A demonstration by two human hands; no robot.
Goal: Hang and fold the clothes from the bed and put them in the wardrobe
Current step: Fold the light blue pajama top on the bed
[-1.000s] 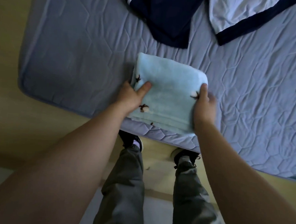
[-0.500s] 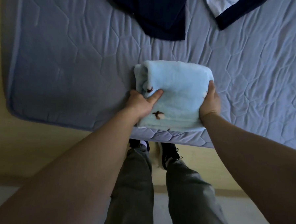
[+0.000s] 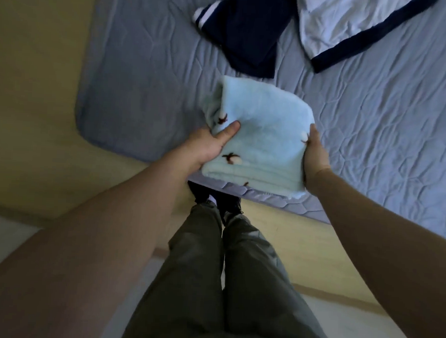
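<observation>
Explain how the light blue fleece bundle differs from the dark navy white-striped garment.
The light blue fleece bundle is folded; the dark navy white-striped garment lies loose and rumpled. The left hand and right hand grip the bundle at the near edge of the bed; the navy garment lies untouched farther back. Both are cloth.

Head view looks steeply down, close over the bed [image 3: 143,92] edge.

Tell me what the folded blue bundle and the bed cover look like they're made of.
Bundle: looks like plush fleece or terry, matte and fuzzy, with thick soft folded edges; which one is unclear. Bed cover: thin quilted fabric, perhaps cotton or a blend; stitched hexagon lines and fine creases show, slight sheen.
</observation>
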